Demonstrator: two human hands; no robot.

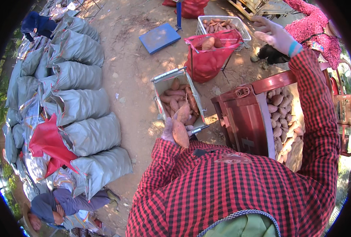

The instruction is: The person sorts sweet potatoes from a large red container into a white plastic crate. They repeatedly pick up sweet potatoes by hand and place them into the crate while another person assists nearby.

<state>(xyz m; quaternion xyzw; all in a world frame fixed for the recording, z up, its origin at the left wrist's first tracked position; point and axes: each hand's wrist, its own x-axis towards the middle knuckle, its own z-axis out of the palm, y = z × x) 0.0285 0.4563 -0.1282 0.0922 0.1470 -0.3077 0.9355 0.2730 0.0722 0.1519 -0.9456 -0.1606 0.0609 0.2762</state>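
My left hand (168, 131), in a pale glove, cradles a plump sweet potato (180, 135). A second sweet potato (183, 113) points away just beyond it and also appears to rest in the hand. Both are above a grey woven sack (180, 75) stretched on a metal frame, with several sweet potatoes (175, 99) inside. Raised at the upper right, my right hand (271, 34) has its gloved fingers spread and holds nothing. Below my right arm, the red metal cargo bed (237, 124) of a vehicle carries a heap of sweet potatoes (279, 109).
A red mesh bag (205, 66) of sweet potatoes hangs on a stand before a white crate (246, 34). Near them is a blue platform scale (160, 38). Full grey sacks (83, 105) line the left. People are at lower left (68, 201), upper left (37, 23) and upper right (314, 26).
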